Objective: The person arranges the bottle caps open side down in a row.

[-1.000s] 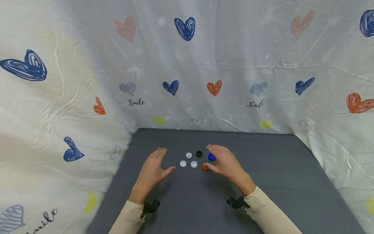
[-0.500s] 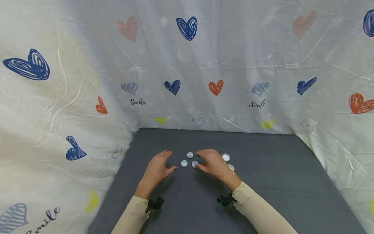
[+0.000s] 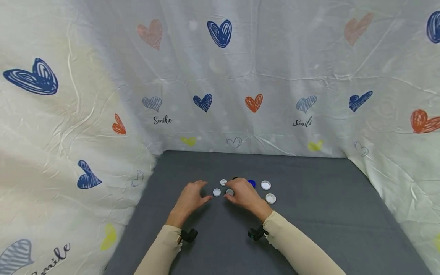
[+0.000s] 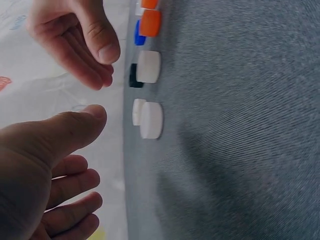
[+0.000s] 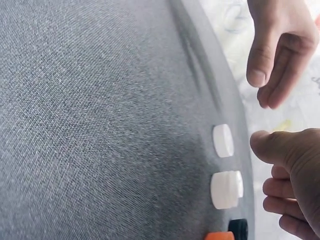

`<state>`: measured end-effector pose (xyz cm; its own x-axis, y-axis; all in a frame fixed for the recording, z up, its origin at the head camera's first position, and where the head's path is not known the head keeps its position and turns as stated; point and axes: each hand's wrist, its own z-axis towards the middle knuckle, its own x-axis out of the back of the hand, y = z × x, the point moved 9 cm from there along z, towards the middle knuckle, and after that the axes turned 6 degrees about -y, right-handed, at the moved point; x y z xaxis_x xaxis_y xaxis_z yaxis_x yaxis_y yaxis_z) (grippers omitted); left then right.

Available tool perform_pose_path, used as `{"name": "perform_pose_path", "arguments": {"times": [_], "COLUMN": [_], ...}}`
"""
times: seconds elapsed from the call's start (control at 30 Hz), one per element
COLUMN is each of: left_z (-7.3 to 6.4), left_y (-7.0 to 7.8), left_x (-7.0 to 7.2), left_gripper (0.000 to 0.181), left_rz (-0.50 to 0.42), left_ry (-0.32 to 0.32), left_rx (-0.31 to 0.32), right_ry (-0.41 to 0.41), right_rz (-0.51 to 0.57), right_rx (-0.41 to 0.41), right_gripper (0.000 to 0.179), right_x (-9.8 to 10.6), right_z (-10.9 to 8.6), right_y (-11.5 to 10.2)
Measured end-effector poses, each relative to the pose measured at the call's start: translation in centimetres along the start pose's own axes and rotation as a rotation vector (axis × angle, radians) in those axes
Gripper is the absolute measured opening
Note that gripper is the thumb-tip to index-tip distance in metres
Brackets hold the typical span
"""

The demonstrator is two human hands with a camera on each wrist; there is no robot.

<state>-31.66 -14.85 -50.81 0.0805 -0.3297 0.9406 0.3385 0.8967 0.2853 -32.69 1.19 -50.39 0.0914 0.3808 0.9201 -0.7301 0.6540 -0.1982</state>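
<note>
I am bringing my hands closer together over the gray surface (image 3: 316,214): my left hand (image 3: 190,198) is easing inward from the left edge, and my right hand (image 3: 245,194) is sliding leftward over the caps. Both are hanging spread, thumbs standing apart from the fingers, and neither is pinching anything. The caps are lying loose toward the far edge, well in from the left and right edges. My left hand is reaching nearest to the left white cap (image 3: 216,192), with the small white cap (image 3: 223,182) sitting just beyond it, toward the far edge. My right hand is partly covering the middle white cap (image 3: 229,191) and the black cap (image 5: 238,229), and it is hiding the orange caps (image 4: 150,23) from the head view. As it is shifting, the blue cap (image 3: 251,183) is showing again, and two more white caps (image 3: 270,198) are lying uncovered toward the right edge. For the work, I am judging that this is narrowing the space around the left-hand white caps, while no cap is being gripped yet.
</note>
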Motion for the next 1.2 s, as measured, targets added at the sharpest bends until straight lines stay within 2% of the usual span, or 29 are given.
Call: {"name": "perform_pose_path", "arguments": {"times": [0.3, 0.47, 0.63, 0.8, 1.0, 1.2], "left_z": [1.3, 1.9, 2.4, 2.7, 2.7, 2.4], "left_y": [-0.1, 0.0, 0.1, 0.1, 0.6, 0.8], "left_x": [-2.4, -3.2, -3.8, -4.6, -4.6, -4.4], "left_gripper": [0.056, 0.053, 0.045, 0.036, 0.024, 0.013], "left_rz": [-0.002, -0.009, 0.002, 0.019, 0.050, 0.035], "left_ry": [-0.079, -0.107, -0.126, -0.128, -0.123, -0.086], "left_rx": [0.002, 0.000, -0.022, -0.048, -0.066, -0.084], "right_ry": [-0.033, -0.046, -0.048, -0.038, -0.030, -0.001], "right_rz": [-0.051, -0.075, -0.143, -0.209, -0.250, -0.212], "right_rx": [-0.012, -0.019, -0.044, -0.079, -0.107, -0.086], "right_gripper": [0.024, 0.020, 0.019, 0.023, 0.026, 0.025], "right_x": [-2.3, -3.1, -3.7, -4.3, -4.4, -4.0], "right_z": [0.8, 1.3, 1.5, 1.7, 1.8, 1.7], "right_y": [0.0, -0.4, -0.6, -0.6, -0.9, -1.3]}}
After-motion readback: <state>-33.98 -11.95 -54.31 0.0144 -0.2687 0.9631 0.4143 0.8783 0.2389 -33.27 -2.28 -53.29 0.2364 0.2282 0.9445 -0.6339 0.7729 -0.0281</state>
